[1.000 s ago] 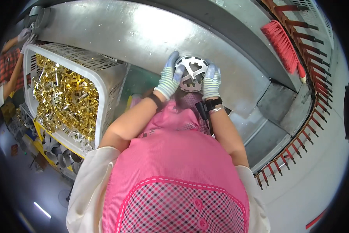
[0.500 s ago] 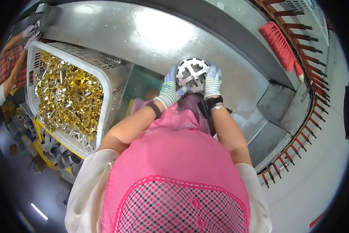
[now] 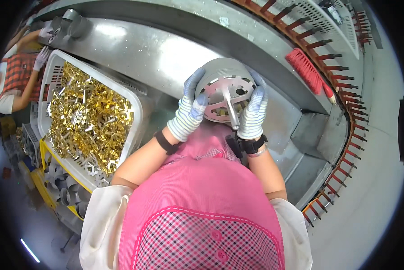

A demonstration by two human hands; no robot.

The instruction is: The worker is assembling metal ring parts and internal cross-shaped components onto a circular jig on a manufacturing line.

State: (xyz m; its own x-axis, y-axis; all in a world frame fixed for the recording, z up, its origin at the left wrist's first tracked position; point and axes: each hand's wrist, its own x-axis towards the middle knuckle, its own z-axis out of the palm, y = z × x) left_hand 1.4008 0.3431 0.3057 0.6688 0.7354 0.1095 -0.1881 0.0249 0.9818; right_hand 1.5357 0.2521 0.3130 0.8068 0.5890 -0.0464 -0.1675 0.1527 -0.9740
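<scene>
Between my two striped gloves is a grey metal cylinder (image 3: 224, 66), tilted so that its slotted round end faces me. A pale rod (image 3: 229, 105) sticks out from the middle of that end, and something gold shows through the lower slots. My left hand (image 3: 189, 105) grips the cylinder's left side, with its thumb near the rim. Around the right side my right hand (image 3: 254, 108) is closed, its thumb lying by the slotted end. The far side of the cylinder and some fingertips are hidden.
At left stands a white plastic crate (image 3: 139, 105) heaped with gold and silver metal pieces (image 3: 87, 112). Beyond it a co-worker's gloved hands (image 3: 43, 56) are near grey metal cylinders (image 3: 78, 27). A red brush (image 3: 304, 69) lies by a curved rack of brown prongs (image 3: 346, 85). The metal worktop (image 3: 134, 49) runs behind.
The cylinder has tipped: earlier only its slotted round end showed, and now its side wall and projecting rod show too. Both hands have shifted round it and kept hold. The view has turned slightly.
</scene>
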